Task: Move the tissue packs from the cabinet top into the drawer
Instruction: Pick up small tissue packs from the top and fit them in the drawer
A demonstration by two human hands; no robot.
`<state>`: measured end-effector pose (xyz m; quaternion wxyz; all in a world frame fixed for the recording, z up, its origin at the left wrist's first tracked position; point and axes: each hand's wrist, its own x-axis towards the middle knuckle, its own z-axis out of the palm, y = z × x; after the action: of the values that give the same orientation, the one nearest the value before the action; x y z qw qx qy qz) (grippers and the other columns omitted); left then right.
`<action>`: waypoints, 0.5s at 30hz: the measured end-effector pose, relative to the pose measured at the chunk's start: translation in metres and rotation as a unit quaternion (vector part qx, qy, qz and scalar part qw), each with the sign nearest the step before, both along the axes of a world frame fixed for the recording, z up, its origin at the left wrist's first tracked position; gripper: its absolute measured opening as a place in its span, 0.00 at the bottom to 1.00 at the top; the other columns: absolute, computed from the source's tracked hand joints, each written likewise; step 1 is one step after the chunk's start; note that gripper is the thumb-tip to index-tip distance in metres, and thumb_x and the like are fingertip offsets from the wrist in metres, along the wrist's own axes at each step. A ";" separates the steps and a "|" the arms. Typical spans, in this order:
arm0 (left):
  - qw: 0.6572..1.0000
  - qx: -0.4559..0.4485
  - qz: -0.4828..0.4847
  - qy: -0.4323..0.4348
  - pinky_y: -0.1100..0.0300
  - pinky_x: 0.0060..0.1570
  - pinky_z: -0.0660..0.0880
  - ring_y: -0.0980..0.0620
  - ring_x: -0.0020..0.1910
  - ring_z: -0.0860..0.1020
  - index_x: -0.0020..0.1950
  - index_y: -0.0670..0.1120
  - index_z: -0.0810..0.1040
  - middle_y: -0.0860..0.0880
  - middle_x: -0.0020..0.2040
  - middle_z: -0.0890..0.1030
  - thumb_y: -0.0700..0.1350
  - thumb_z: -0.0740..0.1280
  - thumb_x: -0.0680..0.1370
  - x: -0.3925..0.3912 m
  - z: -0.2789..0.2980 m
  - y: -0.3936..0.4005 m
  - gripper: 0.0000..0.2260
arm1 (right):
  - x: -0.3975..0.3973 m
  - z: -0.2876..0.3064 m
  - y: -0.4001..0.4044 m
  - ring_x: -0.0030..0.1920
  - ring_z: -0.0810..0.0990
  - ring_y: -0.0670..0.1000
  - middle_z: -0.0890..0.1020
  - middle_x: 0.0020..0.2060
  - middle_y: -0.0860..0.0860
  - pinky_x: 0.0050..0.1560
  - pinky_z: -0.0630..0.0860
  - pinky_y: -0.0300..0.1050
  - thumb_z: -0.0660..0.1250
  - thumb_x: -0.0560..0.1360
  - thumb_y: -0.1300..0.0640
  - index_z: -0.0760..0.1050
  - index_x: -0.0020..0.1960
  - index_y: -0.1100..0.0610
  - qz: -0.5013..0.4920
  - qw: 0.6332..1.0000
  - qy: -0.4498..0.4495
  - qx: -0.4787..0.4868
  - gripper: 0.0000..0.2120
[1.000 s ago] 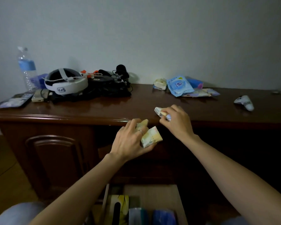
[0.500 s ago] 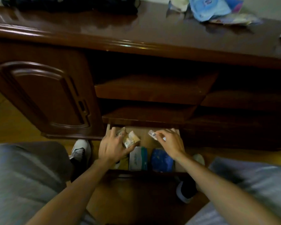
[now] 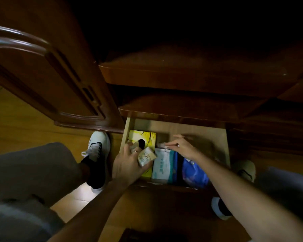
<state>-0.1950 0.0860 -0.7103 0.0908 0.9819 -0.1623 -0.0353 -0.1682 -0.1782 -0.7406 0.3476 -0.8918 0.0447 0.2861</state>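
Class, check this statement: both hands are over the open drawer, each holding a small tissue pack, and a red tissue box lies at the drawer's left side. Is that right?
One detail is wrong: the tissue box is yellow, not red. The head view shows it at the left side of the open drawer, under the left hand, which holds a beige tissue pack. The right hand pinches a small pale pack.

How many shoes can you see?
3: a white shoe left of the drawer, a beige one right of it, and a white-and-black one below that. Others may be hidden.
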 end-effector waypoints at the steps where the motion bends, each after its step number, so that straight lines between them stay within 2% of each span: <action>1: 1.000 0.005 -0.006 -0.005 0.55 0.41 0.77 0.46 0.51 0.78 0.61 0.50 0.79 0.44 0.60 0.75 0.73 0.64 0.70 0.000 -0.003 0.001 0.32 | 0.003 -0.003 -0.002 0.74 0.65 0.58 0.67 0.75 0.58 0.66 0.62 0.44 0.65 0.82 0.53 0.81 0.65 0.50 -0.017 0.999 0.011 0.029 0.13; 3: 1.000 0.009 -0.011 -0.019 0.54 0.41 0.77 0.45 0.51 0.78 0.58 0.50 0.80 0.43 0.59 0.76 0.72 0.66 0.69 -0.002 -0.008 0.000 0.29 | 0.009 -0.005 -0.004 0.68 0.72 0.55 0.73 0.70 0.61 0.56 0.64 0.30 0.66 0.82 0.56 0.79 0.67 0.56 -0.085 0.995 -0.004 0.061 0.15; 4: 1.000 0.006 -0.010 -0.024 0.54 0.41 0.77 0.45 0.50 0.78 0.57 0.50 0.80 0.43 0.60 0.76 0.71 0.67 0.69 -0.003 -0.011 0.000 0.29 | 0.012 -0.005 -0.004 0.67 0.74 0.54 0.74 0.70 0.61 0.56 0.66 0.28 0.67 0.81 0.57 0.76 0.70 0.58 -0.127 0.989 -0.004 0.070 0.18; 6: 0.999 -0.002 -0.004 -0.035 0.53 0.41 0.78 0.44 0.51 0.78 0.57 0.50 0.80 0.43 0.60 0.76 0.70 0.69 0.68 -0.004 -0.016 -0.002 0.28 | 0.016 -0.010 -0.004 0.71 0.71 0.57 0.71 0.73 0.58 0.63 0.70 0.40 0.71 0.78 0.57 0.66 0.76 0.60 -0.188 0.980 0.033 0.065 0.29; 7: 0.999 -0.005 0.001 -0.039 0.54 0.41 0.78 0.45 0.51 0.77 0.57 0.51 0.81 0.44 0.60 0.76 0.70 0.69 0.68 -0.004 -0.018 -0.002 0.28 | 0.017 -0.015 -0.003 0.72 0.71 0.59 0.71 0.72 0.58 0.63 0.70 0.45 0.73 0.77 0.58 0.64 0.77 0.61 -0.196 0.978 0.058 0.050 0.32; 11: 0.998 -0.007 0.011 -0.055 0.53 0.41 0.77 0.46 0.52 0.75 0.57 0.51 0.80 0.45 0.59 0.75 0.71 0.68 0.68 -0.003 -0.022 -0.001 0.28 | 0.023 -0.026 0.015 0.63 0.77 0.61 0.79 0.61 0.62 0.50 0.68 0.42 0.73 0.76 0.64 0.74 0.65 0.66 -0.177 0.982 0.069 0.012 0.20; 13: 0.998 -0.006 0.008 -0.059 0.53 0.41 0.77 0.46 0.52 0.74 0.56 0.51 0.80 0.45 0.58 0.75 0.71 0.67 0.69 -0.004 -0.022 -0.001 0.28 | 0.025 -0.024 0.021 0.60 0.79 0.61 0.81 0.59 0.62 0.51 0.70 0.44 0.72 0.76 0.64 0.78 0.62 0.67 -0.162 0.985 0.054 0.017 0.16; 15: 0.998 -0.007 0.005 -0.055 0.53 0.42 0.77 0.46 0.53 0.75 0.57 0.51 0.80 0.45 0.59 0.75 0.72 0.67 0.69 -0.004 -0.021 -0.001 0.29 | 0.026 -0.019 0.019 0.61 0.79 0.59 0.81 0.60 0.61 0.54 0.72 0.45 0.71 0.77 0.62 0.78 0.64 0.67 -0.153 0.986 0.061 0.033 0.17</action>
<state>-0.1990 0.0855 -0.7316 0.0885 0.9825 -0.1624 0.0207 -0.1418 -0.1594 -0.7594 0.4127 -0.8438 0.1921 0.2843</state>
